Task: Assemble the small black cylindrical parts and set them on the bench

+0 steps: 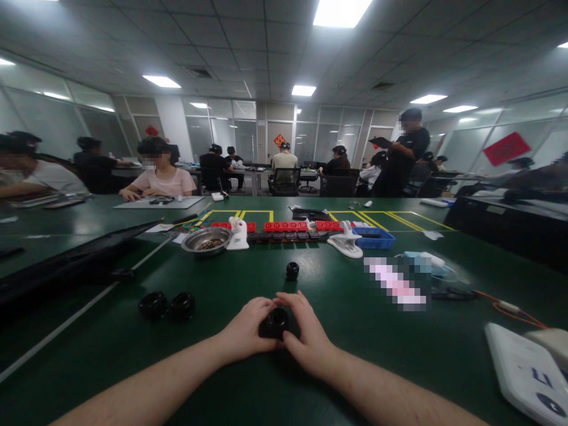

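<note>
- Two hands, left hand & right hand, closed round small black round plastic part, lower centre.
- Three similar black parts loose: pair lower left, single centre; looks early on.

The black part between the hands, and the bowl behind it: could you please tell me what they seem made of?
Black part: looks like matt plastic or rubber, dull black with faint highlights; too small to tell which. Left hand and right hand hold it. Bowl: likely polished metal, silvery with a bright, reflective rim.
</note>
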`<state>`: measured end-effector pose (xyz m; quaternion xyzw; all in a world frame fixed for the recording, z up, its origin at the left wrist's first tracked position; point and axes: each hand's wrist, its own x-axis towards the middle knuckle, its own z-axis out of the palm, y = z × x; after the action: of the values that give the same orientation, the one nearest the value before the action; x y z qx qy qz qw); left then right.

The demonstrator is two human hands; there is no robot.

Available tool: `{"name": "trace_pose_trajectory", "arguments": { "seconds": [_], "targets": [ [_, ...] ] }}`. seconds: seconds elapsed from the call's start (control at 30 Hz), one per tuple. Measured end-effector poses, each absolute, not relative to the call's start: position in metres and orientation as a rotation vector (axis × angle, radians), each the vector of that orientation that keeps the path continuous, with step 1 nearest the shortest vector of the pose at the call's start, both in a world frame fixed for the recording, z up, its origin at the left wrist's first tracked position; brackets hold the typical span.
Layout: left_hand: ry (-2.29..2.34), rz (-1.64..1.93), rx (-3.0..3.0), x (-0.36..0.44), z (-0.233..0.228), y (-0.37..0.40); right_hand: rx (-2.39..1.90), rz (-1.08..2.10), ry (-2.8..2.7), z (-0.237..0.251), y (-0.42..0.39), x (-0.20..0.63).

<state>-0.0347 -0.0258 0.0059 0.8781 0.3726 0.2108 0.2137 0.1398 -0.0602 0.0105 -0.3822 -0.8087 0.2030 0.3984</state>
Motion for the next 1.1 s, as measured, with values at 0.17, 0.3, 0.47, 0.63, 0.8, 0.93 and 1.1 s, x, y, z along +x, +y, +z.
{"name": "trace_pose_trajectory", "arguments": {
  "seconds": [0.17, 0.3, 0.47, 0.63, 0.8, 0.93, 1.1],
  "targets": [
    [1.043, 0.549, 2.422, -0.0345, 0.0081, -0.0265, -1.055, 0.49, -1.947, 0.0083, -0.0611, 0.1386],
    [1.036, 0.556, 2.411, -0.034, 0.0085, -0.0259, -1.112, 0.482, -1.897, 0.0078, -0.0601, 0.1371],
    [1.037, 0.582, 2.413, -0.0361, 0.0032, -0.0231, -1.008, 0.502, -2.026, 0.0105, -0.0596, 0.1387],
    [1.02, 0.56, 2.444, -0.037, 0.0021, -0.0234, -1.044, 0.493, -2.011, 0.0087, -0.0604, 0.1392],
    [1.029, 0.576, 2.425, -0.0349, 0.0049, -0.0253, -1.108, 0.492, -1.94, 0.0073, -0.0597, 0.1369],
    [1.026, 0.565, 2.405, -0.0351, 0.0039, -0.025, -1.121, 0.505, -1.961, 0.0088, -0.0594, 0.1372],
    [1.024, 0.569, 2.422, -0.0357, 0.0023, -0.0228, -1.008, 0.519, -2.064, 0.0112, -0.0618, 0.1393]
  ]
}}
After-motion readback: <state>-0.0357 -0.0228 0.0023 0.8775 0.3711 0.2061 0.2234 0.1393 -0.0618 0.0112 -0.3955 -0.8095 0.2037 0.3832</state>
